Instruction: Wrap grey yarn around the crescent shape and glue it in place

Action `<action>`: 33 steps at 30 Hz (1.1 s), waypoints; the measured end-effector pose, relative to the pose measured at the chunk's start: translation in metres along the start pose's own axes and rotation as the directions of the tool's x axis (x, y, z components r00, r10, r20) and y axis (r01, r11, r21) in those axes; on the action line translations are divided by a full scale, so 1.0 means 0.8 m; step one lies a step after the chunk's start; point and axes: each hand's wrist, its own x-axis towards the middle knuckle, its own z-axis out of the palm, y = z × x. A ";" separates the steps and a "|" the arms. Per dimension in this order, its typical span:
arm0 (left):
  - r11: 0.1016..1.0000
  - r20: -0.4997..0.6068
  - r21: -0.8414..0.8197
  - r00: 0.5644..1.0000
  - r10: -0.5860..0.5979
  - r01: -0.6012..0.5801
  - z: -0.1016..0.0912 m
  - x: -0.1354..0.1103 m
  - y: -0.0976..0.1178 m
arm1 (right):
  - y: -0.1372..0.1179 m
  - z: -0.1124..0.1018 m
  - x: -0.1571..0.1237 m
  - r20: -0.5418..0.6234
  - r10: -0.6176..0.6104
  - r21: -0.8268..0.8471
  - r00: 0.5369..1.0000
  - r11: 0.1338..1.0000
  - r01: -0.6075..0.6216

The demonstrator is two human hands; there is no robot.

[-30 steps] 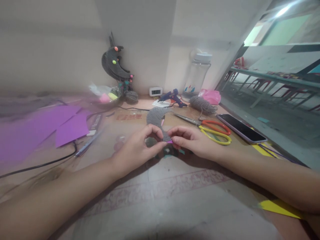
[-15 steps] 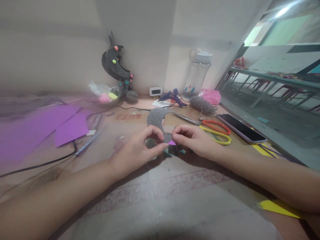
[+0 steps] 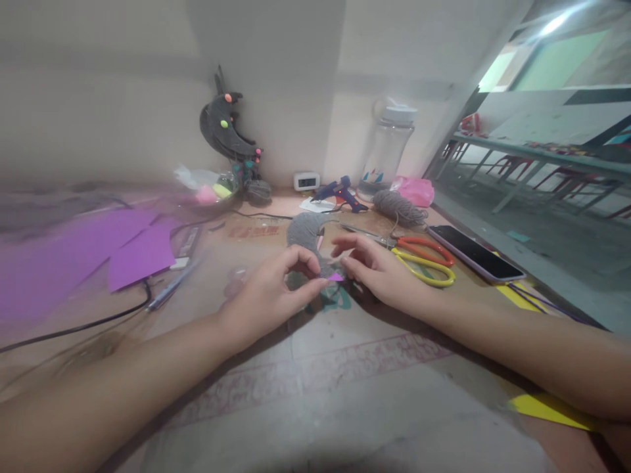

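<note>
In the head view, a shallow, rounded bowl [image 3: 219,206] by the wall holds pink and yellow pieces [image 3: 207,194]; the tall clear bottle with a pale blue lid [image 3: 388,151] has contents too blurred to tell. Since half a second ago, the right hand [image 3: 377,268] has come off the purple tip [image 3: 336,277] of the grey yarn-wrapped crescent [image 3: 302,233]. It hovers just beside, thumb and fingers parted; the left hand [image 3: 266,289] pinches the crescent's near end, wrist angled inward.
</note>
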 end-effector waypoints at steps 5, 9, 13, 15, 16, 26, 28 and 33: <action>1.000 -0.025 0.006 1.000 0.000 0.001 0.001 0.001 -0.003 | -0.004 -0.008 -0.003 -0.100 -0.062 -0.140 0.993 0.989 0.048; 1.000 0.011 -0.012 1.000 0.005 -0.005 -0.003 -0.001 -0.002 | -0.014 -0.006 -0.006 0.057 0.020 -0.188 0.998 0.982 -0.009; 0.999 0.031 -0.048 1.000 -0.004 0.006 -0.005 -0.003 -0.002 | -0.017 -0.001 -0.009 0.089 -0.019 -0.190 0.996 0.981 0.036; 0.992 0.006 -0.124 1.000 -0.030 0.031 -0.002 -0.002 -0.005 | -0.015 -0.001 -0.011 0.048 -0.085 -0.240 0.995 0.966 0.094; 0.982 -0.008 -0.184 0.999 -0.053 0.050 -0.001 -0.001 -0.008 | -0.013 -0.001 -0.011 0.031 -0.145 -0.287 0.989 0.946 0.148; 0.820 0.153 -0.463 0.942 -0.299 0.335 0.009 0.018 -0.017 | -0.011 -0.021 -0.014 0.492 -0.651 -0.718 0.578 0.072 0.693; 0.894 0.091 -0.324 0.951 -0.297 0.310 0.009 0.016 -0.018 | -0.017 -0.021 -0.017 0.531 -0.652 -0.715 0.541 -0.002 0.699; 0.938 0.059 -0.215 0.963 -0.265 0.271 0.005 0.014 -0.025 | -0.016 -0.015 -0.018 0.502 -0.657 -0.704 0.563 0.067 0.707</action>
